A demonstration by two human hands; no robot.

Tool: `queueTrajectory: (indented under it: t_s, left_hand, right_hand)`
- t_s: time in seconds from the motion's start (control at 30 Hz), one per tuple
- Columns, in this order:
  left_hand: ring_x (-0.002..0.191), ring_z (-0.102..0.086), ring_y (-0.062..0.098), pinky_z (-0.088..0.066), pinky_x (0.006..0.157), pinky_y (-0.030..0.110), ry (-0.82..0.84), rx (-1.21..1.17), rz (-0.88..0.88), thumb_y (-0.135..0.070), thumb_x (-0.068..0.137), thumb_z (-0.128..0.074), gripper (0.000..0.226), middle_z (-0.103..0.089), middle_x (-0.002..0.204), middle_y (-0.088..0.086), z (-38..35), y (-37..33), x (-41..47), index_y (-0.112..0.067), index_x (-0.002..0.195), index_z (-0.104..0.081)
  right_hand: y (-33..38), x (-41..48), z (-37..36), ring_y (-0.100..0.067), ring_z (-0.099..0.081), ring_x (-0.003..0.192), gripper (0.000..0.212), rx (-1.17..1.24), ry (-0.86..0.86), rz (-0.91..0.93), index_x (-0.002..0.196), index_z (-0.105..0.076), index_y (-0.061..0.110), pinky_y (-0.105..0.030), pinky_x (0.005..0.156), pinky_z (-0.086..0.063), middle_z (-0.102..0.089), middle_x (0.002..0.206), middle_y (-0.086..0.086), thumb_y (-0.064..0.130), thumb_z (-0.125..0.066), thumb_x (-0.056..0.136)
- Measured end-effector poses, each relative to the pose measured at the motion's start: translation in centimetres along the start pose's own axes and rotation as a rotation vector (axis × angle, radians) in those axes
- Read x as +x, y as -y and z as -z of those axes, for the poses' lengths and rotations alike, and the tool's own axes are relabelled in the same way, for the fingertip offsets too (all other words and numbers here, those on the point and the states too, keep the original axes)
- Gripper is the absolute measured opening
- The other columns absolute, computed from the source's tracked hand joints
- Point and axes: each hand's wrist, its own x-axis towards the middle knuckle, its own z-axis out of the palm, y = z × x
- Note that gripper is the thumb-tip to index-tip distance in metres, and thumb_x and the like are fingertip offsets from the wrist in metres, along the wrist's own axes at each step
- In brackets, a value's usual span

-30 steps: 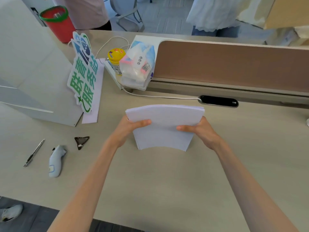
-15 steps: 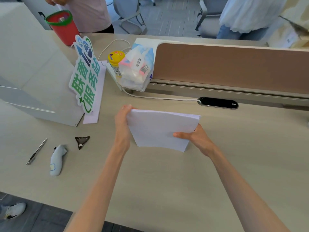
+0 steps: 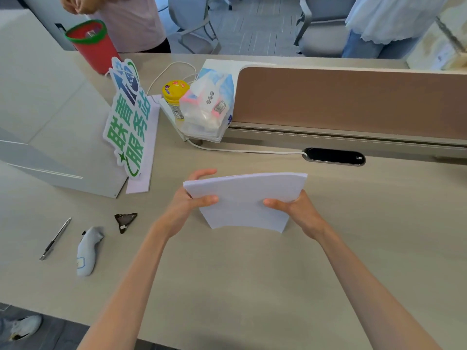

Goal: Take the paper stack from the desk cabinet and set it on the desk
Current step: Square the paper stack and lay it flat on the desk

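A white paper stack (image 3: 246, 199) stands tilted on its lower edge on the beige desk (image 3: 252, 279), bowed a little toward me. My left hand (image 3: 188, 205) grips its left side, thumb in front and fingers behind. My right hand (image 3: 299, 210) grips its right side the same way. The stack's bottom edge touches or nearly touches the desk top. No desk cabinet shows in this view.
A green and blue sign (image 3: 126, 120) leans on a white box at the left. A yellow-lidded jar (image 3: 176, 97) and tissue packs (image 3: 208, 109) sit by the brown divider (image 3: 353, 102). A pen (image 3: 55, 238), a grey handheld device (image 3: 87, 251) and a dark clip (image 3: 125, 221) lie at the left. People stand beyond the desk.
The stack went from upright to lying flatter half a second ago, and is now raised upright on its lower edge again. My left thumb has come back to the front.
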Motion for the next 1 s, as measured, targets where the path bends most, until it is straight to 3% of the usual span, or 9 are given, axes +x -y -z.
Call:
queueTrajectory:
  t_s: [0.1, 0.2, 0.37, 0.57, 0.63, 0.73, 0.8, 0.9, 1.0]
  left_hand:
    - [0.098, -0.067, 0.011, -0.048, 0.092, 0.034, 0.102, 0.029, 0.103, -0.028, 0.059, -0.08, 0.049, -0.074, 0.106, -0.007, 0.6, -0.3, 1.2, -0.029, 0.107, -0.069]
    - [0.107, -0.067, 0.015, -0.049, 0.097, 0.035, 0.138, 0.021, 0.158, -0.028, 0.068, -0.078, 0.045, -0.073, 0.114, -0.003, 1.0, -0.7, 2.4, -0.025, 0.111, -0.067]
    - [0.094, -0.072, 0.012, -0.058, 0.076, 0.024, 0.035, -0.056, 0.243, -0.019, 0.086, -0.068, 0.019, -0.077, 0.103, -0.006, 2.5, -0.6, 4.7, -0.02, 0.105, -0.069]
    - [0.103, -0.07, 0.015, -0.052, 0.092, 0.034, -0.02, -0.041, 0.382, -0.02, 0.079, -0.076, 0.034, -0.075, 0.113, 0.0, 5.2, 2.9, 8.7, -0.015, 0.112, -0.07]
    - [0.102, -0.07, 0.013, -0.052, 0.087, 0.03, -0.077, -0.009, 0.371, -0.017, 0.076, -0.078, 0.037, -0.076, 0.108, -0.002, 5.8, 4.6, 10.0, -0.014, 0.112, -0.07]
    - [0.08, -0.071, 0.0, -0.053, 0.071, 0.018, -0.145, 0.05, 0.354, -0.01, 0.073, -0.08, 0.033, -0.075, 0.09, -0.008, 6.3, 7.0, 11.8, -0.011, 0.105, -0.072]
    - [0.075, -0.069, 0.001, -0.053, 0.064, 0.012, -0.168, 0.111, 0.363, -0.008, 0.072, -0.08, 0.032, -0.074, 0.094, -0.001, 6.7, 8.7, 13.1, -0.007, 0.103, -0.072]
    - [0.087, -0.07, 0.019, -0.056, 0.081, 0.033, -0.216, 0.227, 0.375, -0.017, 0.066, -0.085, 0.025, -0.074, 0.093, 0.002, 7.4, 11.0, 14.3, -0.016, 0.088, -0.074]
    - [0.079, -0.065, 0.02, -0.051, 0.074, 0.035, -0.235, 0.326, 0.357, -0.023, 0.066, -0.085, 0.017, -0.07, 0.077, -0.005, 7.6, 12.4, 14.6, -0.025, 0.074, -0.07]
  right_hand:
    - [0.1, 0.5, -0.3, -0.008, -0.066, 0.088, 0.035, -0.013, 0.037, -0.008, 0.096, -0.066, 0.024, -0.02, 0.077, -0.054, -0.071, 0.101, 0.001, 0.003, -0.078, 0.071]
    - [0.4, 1.1, -0.7, -0.003, -0.067, 0.088, 0.038, -0.015, 0.056, -0.01, 0.101, -0.065, 0.025, -0.015, 0.073, -0.056, -0.071, 0.101, 0.005, 0.005, -0.079, 0.071]
    - [0.7, 3.5, -2.9, -0.008, -0.072, 0.089, 0.021, 0.059, 0.011, -0.073, 0.095, -0.07, 0.023, -0.021, 0.074, -0.058, -0.075, 0.101, 0.005, 0.014, -0.075, 0.077]
    - [-3.4, 7.7, -6.5, -0.026, -0.07, 0.096, 0.037, 0.155, -0.126, -0.26, 0.112, -0.068, 0.001, -0.031, 0.079, -0.059, -0.071, 0.113, -0.014, 0.013, -0.075, 0.077]
    - [-4.9, 9.0, -7.8, -0.026, -0.068, 0.095, 0.037, 0.176, -0.172, -0.311, 0.113, -0.067, 0.001, -0.035, 0.084, -0.057, -0.07, 0.116, -0.016, 0.012, -0.074, 0.078]
    - [-6.8, 10.7, -9.2, -0.026, -0.066, 0.096, 0.032, 0.199, -0.228, -0.365, 0.114, -0.066, 0.001, -0.035, 0.085, -0.054, -0.069, 0.115, -0.015, 0.005, -0.066, 0.082]
    - [-7.8, 11.7, -9.9, -0.029, -0.067, 0.1, 0.027, 0.108, -0.293, -0.387, 0.106, -0.069, 0.006, -0.037, 0.086, -0.053, -0.071, 0.106, -0.013, 0.002, -0.061, 0.081]
    - [-8.9, 12.7, -10.5, -0.028, -0.069, 0.093, 0.023, -0.121, -0.351, -0.378, 0.095, -0.072, 0.006, -0.038, 0.077, -0.054, -0.074, 0.102, -0.017, 0.005, -0.059, 0.077]
    - [-9.1, 12.9, -10.7, -0.028, -0.069, 0.098, 0.028, -0.408, -0.336, -0.379, 0.102, -0.07, 0.007, -0.034, 0.08, -0.053, -0.073, 0.106, -0.01, 0.018, -0.062, 0.078]
